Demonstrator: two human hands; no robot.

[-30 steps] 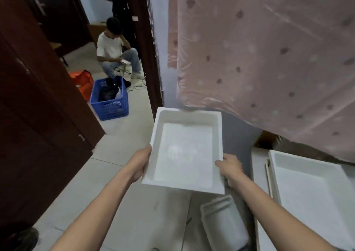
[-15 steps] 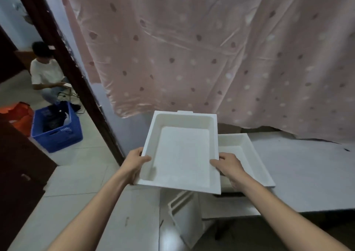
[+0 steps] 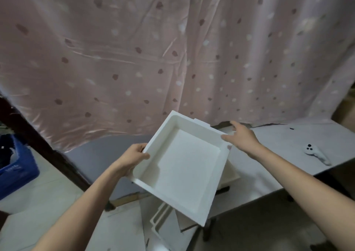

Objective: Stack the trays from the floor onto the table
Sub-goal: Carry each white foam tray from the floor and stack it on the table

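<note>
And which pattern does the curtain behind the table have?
The pale pink fabric curtain has scattered dark and white spots, seen in the head view.

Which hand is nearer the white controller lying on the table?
Right. The right hand reaches over the table, apart from the white controller; the left hand grips the tray on its far side.

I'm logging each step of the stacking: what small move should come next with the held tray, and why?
Probably lower the white tray onto the tray on the table, squaring it first. The left hand grips its near-left rim; the right hand, fingers straight, touches its far corner. It hangs tilted and skewed, partly over the table edge.
</note>
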